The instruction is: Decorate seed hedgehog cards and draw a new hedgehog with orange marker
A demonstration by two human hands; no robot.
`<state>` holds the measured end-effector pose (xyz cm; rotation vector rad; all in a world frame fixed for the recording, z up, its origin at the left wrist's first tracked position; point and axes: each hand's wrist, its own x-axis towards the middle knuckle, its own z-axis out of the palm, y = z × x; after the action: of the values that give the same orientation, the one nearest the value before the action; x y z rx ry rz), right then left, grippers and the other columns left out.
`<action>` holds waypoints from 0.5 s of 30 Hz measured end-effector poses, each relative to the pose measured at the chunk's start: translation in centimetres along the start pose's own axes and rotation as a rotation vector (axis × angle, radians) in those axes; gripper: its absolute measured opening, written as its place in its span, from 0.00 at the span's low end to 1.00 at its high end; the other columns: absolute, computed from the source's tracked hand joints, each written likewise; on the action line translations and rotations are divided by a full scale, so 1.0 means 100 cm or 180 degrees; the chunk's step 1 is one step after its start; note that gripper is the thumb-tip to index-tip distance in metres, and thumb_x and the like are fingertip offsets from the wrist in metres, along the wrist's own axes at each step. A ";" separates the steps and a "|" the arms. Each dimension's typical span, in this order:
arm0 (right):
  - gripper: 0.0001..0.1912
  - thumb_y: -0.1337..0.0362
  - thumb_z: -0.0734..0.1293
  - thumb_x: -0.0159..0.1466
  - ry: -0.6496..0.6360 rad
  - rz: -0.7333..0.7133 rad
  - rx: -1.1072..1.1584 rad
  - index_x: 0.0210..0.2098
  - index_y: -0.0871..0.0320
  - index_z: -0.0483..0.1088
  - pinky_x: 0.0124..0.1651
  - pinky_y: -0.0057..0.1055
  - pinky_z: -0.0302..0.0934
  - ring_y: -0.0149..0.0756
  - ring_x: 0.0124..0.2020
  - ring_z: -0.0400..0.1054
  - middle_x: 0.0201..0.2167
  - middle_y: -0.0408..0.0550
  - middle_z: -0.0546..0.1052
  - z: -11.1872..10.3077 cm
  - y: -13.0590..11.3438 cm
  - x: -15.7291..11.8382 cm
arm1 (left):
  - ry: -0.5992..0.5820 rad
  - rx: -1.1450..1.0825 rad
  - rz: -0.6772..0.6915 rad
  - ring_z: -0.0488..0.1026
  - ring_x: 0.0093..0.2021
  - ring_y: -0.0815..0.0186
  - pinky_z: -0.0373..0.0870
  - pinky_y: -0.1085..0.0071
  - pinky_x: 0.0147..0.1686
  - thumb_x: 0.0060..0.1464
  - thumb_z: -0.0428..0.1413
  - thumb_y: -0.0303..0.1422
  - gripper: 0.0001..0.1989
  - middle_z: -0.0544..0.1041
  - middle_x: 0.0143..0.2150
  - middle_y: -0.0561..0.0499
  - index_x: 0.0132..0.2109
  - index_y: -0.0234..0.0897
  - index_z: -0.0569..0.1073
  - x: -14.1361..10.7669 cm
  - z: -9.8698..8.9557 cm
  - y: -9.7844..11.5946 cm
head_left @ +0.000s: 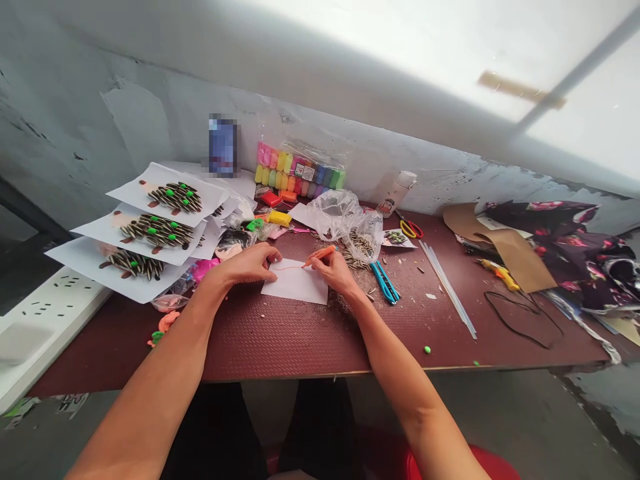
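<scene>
At the desk's [240, 353] left end lie stacked seed-covered sheets [175, 197]. The left hand [253, 263], thumb and fingers slightly apart, steadies the white sheet [295, 293] near the front edge, left of centre; if its light touch slips, the line could skew. The right hand [333, 270] pinches an orange pen [324, 252]; loose seeds [353, 257] beside it could slide underneath and bump the stroke.

Left hand [254, 264] on white paper [295, 287], right hand [333, 270] with orange pen [323, 253].
</scene>
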<state>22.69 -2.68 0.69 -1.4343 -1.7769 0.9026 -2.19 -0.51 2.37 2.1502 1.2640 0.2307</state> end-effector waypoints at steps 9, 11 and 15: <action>0.13 0.65 0.63 0.61 0.0155 -0.0016 -0.0137 0.32 0.63 0.79 0.32 0.26 0.56 0.30 0.26 0.63 0.25 0.44 0.75 -0.008 0.005 -0.007 | 0.0003 0.0003 0.0011 0.74 0.41 0.58 0.71 0.65 0.43 0.39 0.60 0.38 0.26 0.77 0.47 0.45 0.49 0.36 0.77 0.001 -0.001 -0.001; 0.13 0.65 0.63 0.61 0.0186 -0.0027 -0.0217 0.32 0.62 0.80 0.30 0.25 0.53 0.30 0.25 0.62 0.23 0.43 0.74 -0.009 0.004 -0.008 | 0.0000 0.0020 0.0008 0.74 0.41 0.58 0.71 0.65 0.43 0.39 0.60 0.38 0.26 0.77 0.47 0.45 0.49 0.36 0.77 0.001 -0.001 -0.002; 0.14 0.66 0.63 0.61 0.0245 -0.0037 -0.0384 0.31 0.62 0.80 0.30 0.26 0.51 0.29 0.24 0.61 0.22 0.43 0.73 -0.012 0.001 -0.013 | 0.0000 0.0039 -0.0004 0.75 0.41 0.58 0.71 0.65 0.43 0.39 0.60 0.38 0.26 0.77 0.47 0.45 0.49 0.36 0.77 0.001 -0.001 -0.001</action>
<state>23.99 -3.79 1.12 -1.5122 -1.8063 0.7352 -2.29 -0.35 2.36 2.1598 1.2699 0.2229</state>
